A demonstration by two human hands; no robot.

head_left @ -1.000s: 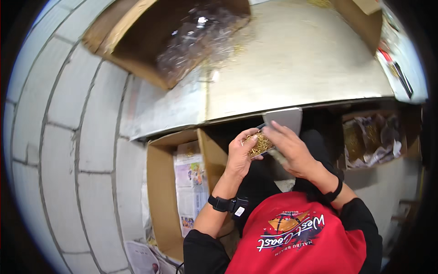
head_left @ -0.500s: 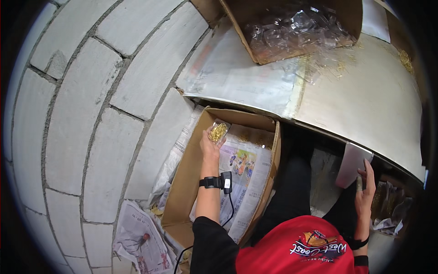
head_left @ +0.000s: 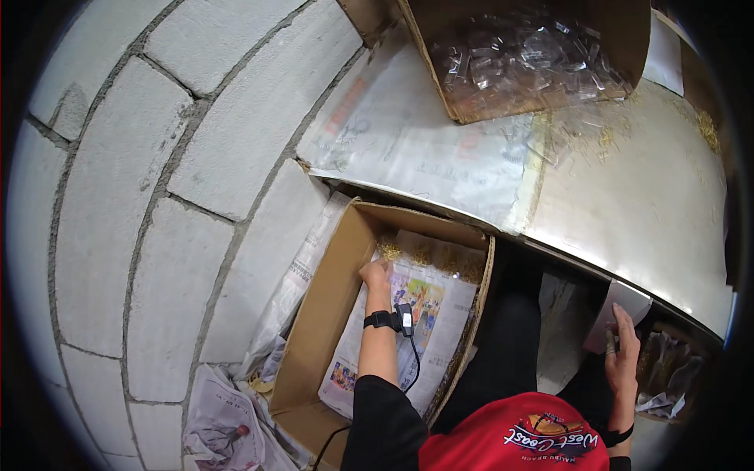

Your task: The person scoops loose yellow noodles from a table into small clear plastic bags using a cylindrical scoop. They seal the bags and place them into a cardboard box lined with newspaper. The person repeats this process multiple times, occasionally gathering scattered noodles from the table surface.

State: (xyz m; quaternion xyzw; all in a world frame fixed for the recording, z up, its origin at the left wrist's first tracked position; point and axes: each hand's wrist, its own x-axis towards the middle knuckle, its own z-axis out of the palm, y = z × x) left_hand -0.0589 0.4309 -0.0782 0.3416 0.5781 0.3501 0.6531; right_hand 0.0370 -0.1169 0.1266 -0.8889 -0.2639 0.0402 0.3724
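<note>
My left hand [head_left: 376,272] reaches down into an open cardboard box [head_left: 312,314], its fingers curled at the near edge of a small clear plastic case [head_left: 388,250] filled with gold-coloured pieces like tiny pins. The fingertips are partly hidden. To the right of that case, more gold-filled clear cases [head_left: 444,259] lie in a row on newspaper [head_left: 440,302] lining the box. My right hand [head_left: 623,349], fingers stretched out, rests against or beside a pale pinkish sheet-like panel [head_left: 616,310] at the table edge; it grips nothing that I can see.
On the table [head_left: 628,180] a cardboard box [head_left: 440,86] holds many empty clear cases [head_left: 542,59]. Loose gold pieces [head_left: 601,137] scatter beside it. A white block wall [head_left: 133,228] stands left, with crumpled newspaper [head_left: 228,420] below. A container of plastic bits [head_left: 667,369] sits lower right.
My left hand has lowered the gold-filled case into the cardboard box, at the left of the row. The right hand stays by the panel. The view has shifted slightly.
</note>
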